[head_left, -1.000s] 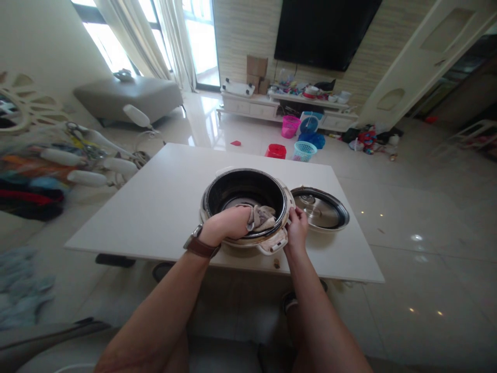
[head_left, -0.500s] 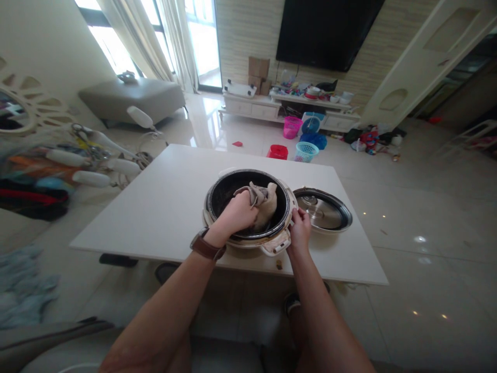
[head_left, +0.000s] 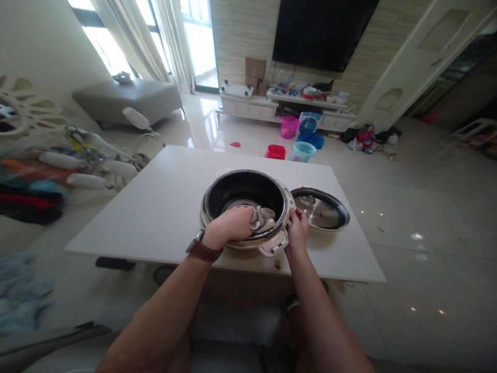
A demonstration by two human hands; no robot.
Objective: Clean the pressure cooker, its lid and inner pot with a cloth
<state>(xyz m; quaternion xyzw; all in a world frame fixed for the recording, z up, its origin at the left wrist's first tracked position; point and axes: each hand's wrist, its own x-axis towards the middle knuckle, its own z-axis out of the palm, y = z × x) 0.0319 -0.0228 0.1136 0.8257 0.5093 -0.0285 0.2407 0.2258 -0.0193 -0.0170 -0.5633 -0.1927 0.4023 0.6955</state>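
Note:
A white electric pressure cooker (head_left: 274,243) with a dark inner pot (head_left: 248,181) stands near the front edge of the white table (head_left: 135,212). My left hand (head_left: 235,224), a brown-strapped watch (head_left: 204,247) on its wrist, reaches into the pot. Its fingers are closed round a crumpled greyish cloth (head_left: 264,218), which lies against the pot's right inner wall. My right hand (head_left: 297,228) grips the cooker's rim on the right side. Beside that hand, the round lid (head_left: 320,210) rests upside down, its metal inside facing up.
A small brown piece (head_left: 277,264) lies at the table's front edge. Past the far edge, a red container (head_left: 275,152), a light-blue basket (head_left: 304,152) and a pink basket (head_left: 289,127) stand on the floor. A white lamp with several arms (head_left: 87,180) is at the left.
My left hand has pushed the cloth lower and toward the pot's near right wall; the cloth is more bunched. My right hand keeps its hold on the rim. The view has shifted slightly.

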